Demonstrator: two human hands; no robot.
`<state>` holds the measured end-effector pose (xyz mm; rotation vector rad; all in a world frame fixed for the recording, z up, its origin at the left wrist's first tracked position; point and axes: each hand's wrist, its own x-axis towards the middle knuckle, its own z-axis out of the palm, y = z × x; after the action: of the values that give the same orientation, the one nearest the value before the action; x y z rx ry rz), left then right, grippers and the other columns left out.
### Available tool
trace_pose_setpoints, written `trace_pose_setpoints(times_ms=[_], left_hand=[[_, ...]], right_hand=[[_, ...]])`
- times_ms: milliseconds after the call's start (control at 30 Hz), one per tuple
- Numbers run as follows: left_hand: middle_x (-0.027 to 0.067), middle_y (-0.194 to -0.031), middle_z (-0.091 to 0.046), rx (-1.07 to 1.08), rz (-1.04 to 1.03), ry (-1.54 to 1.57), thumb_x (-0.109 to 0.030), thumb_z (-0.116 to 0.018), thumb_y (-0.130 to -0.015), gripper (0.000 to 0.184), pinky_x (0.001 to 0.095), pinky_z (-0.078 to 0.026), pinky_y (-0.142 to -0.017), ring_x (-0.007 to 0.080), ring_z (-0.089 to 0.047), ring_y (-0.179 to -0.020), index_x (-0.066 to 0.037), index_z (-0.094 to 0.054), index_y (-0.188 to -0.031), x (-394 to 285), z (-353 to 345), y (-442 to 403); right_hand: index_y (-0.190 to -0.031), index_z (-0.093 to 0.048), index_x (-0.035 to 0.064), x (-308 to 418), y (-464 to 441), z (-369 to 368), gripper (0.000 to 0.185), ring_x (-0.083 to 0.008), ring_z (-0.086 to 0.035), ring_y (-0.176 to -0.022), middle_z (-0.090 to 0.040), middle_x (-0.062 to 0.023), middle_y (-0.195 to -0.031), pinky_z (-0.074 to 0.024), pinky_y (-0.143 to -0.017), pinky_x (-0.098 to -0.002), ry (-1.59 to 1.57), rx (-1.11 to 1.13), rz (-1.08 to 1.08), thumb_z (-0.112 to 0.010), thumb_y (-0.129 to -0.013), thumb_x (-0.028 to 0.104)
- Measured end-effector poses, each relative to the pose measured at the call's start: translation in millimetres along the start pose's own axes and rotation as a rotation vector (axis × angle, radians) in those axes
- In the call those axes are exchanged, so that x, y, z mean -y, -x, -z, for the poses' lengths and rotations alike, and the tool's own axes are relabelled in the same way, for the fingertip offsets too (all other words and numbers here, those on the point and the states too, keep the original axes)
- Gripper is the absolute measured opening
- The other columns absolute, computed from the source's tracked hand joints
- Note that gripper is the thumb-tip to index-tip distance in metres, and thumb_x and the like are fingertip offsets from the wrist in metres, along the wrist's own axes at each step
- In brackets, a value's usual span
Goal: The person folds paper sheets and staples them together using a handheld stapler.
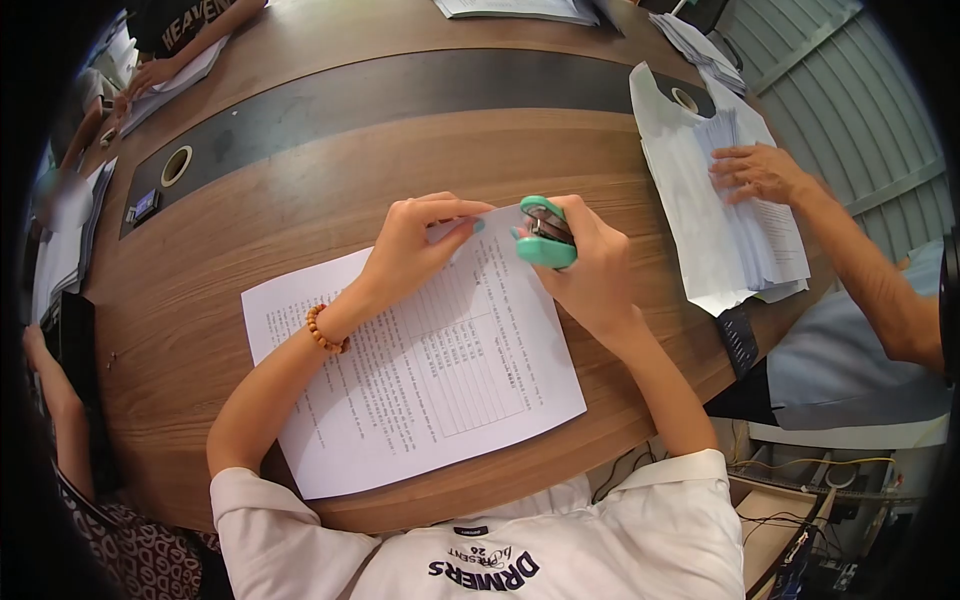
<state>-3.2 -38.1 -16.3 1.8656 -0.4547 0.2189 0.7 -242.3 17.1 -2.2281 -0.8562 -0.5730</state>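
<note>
Printed sheets (440,370) lie on the wooden table in front of me, turned at an angle, with text and a ruled box on the top page. My left hand (425,240) pinches the far edge of the sheets between thumb and fingers, a beaded bracelet on its wrist. A green stapler (546,234) is held in my right hand (592,265), its jaws beside the far right corner of the paper. Whether the corner sits between the jaws is hard to tell.
At the right a person's hand (765,172) rests on a stack of papers (735,250) over a white wrapper (675,200). More people and papers (60,240) are at the left. Round holes (176,166) and a dark strip (400,90) mark the table (180,300).
</note>
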Motion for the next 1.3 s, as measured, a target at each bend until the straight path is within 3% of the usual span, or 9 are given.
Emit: trace_pose_setpoints(times_ms=[67,233,400,600,667,733,833,900,1300], left_hand=[[0.0104,-0.084,-0.068,0.008,0.019,-0.002,0.005,-0.06,-0.081,0.024,0.0279,-0.048,-0.065,0.0178,-0.062,-0.073,-0.002,-0.069,-0.102,-4.7,2.2,-0.4],[0.013,-0.084,-0.068,-0.013,-0.028,-0.009,0.004,-0.06,-0.08,0.024,0.0296,-0.05,-0.068,0.0212,-0.063,-0.073,-0.002,-0.069,-0.102,-1.5,-0.7,0.6],[0.0089,-0.083,-0.065,0.017,0.014,-0.054,0.006,-0.059,-0.081,0.027,0.0273,-0.049,-0.07,0.015,-0.059,-0.073,-0.001,-0.068,-0.106,-0.1,-1.5,0.2],[0.0121,-0.084,-0.067,-0.02,0.049,-0.03,0.001,-0.061,-0.082,0.022,0.0293,-0.051,-0.07,0.0212,-0.064,-0.072,-0.002,-0.07,-0.101,-0.4,-2.1,0.1],[0.0119,-0.084,-0.067,-0.031,0.032,-0.015,0.001,-0.062,-0.082,0.021,0.0292,-0.051,-0.069,0.021,-0.064,-0.072,-0.002,-0.07,-0.101,2.9,-4.0,0.1],[0.0118,-0.083,-0.067,-0.048,0.009,0.001,0.001,-0.062,-0.082,0.021,0.0292,-0.051,-0.069,0.0209,-0.065,-0.072,-0.002,-0.07,-0.101,1.6,-4.0,-0.1],[0.0111,-0.082,-0.067,-0.02,0.066,0.015,0.0,-0.062,-0.082,0.02,0.0288,-0.051,-0.068,0.02,-0.064,-0.071,-0.003,-0.071,-0.1,1.3,-3.9,0.3],[0.0072,-0.082,-0.066,-0.037,-0.045,0.002,0.004,-0.06,-0.083,0.023,0.0241,-0.047,-0.059,0.0122,-0.06,-0.067,-0.002,-0.07,-0.103,4.4,-4.2,0.1],[0.005,-0.075,-0.063,-0.026,-0.088,-0.037,0.003,-0.062,-0.082,0.023,0.0253,-0.041,-0.053,0.0113,-0.055,-0.061,-0.006,-0.072,-0.101,3.3,-3.3,0.6]], right_hand=[[-0.09,-0.054,0.0055,-3.4,-3.0,-10.0,0.029,-0.0248,-0.063,-0.063,-0.062,-0.0077,-0.074,-0.0483,-0.052,-0.034,0.025,-0.071,-0.03,-0.076,-0.072,0.011],[-0.09,-0.054,0.0051,-2.9,-6.3,-17.9,0.028,-0.0255,-0.064,-0.063,-0.062,-0.008,-0.071,-0.0473,-0.051,-0.0346,0.124,-0.062,-0.109,-0.074,-0.073,0.012],[-0.091,-0.054,0.0044,-2.7,-9.5,-20.1,0.025,-0.0292,-0.064,-0.062,-0.062,-0.0103,-0.069,-0.0476,-0.052,-0.0362,0.153,0.002,-0.222,-0.072,-0.076,0.013],[-0.091,-0.058,0.0032,8.3,-19.2,-8.2,0.02,-0.0198,-0.064,-0.063,-0.064,-0.0094,-0.073,-0.0479,-0.057,-0.0312,-0.131,-0.006,-0.469,-0.071,-0.077,0.01],[-0.091,-0.06,0.0038,-1.7,-26.4,3.8,0.019,-0.013,-0.062,-0.07,-0.065,-0.0052,-0.08,-0.0485,-0.061,-0.0278,-0.56,-0.129,-0.653,-0.072,-0.079,0.01],[-0.092,-0.061,0.0039,-5.1,-32.1,16.3,0.019,-0.0109,-0.062,-0.076,-0.066,-0.0037,-0.088,-0.0494,-0.064,-0.0252,-0.501,-0.111,-0.646,-0.074,-0.078,0.01],[-0.096,-0.061,0.0021,-11.3,-31.4,21.8,0.027,-0.0115,-0.064,-0.081,-0.067,-0.006,-0.091,-0.0517,-0.069,-0.0251,-0.37,0.258,-0.517,-0.076,-0.076,0.01],[-0.096,-0.061,0.0016,-11.8,-30.4,16.8,0.027,-0.0121,-0.064,-0.08,-0.067,-0.0065,-0.089,-0.0521,-0.07,-0.0258,-0.395,0.292,-0.592,-0.077,-0.075,0.01],[-0.092,-0.066,0.0018,-18.1,-30.8,4.0,0.019,-0.0112,-0.062,-0.077,-0.066,-0.0041,-0.082,-0.0498,-0.071,-0.026,-0.41,0.334,-0.575,-0.074,-0.076,0.008]])
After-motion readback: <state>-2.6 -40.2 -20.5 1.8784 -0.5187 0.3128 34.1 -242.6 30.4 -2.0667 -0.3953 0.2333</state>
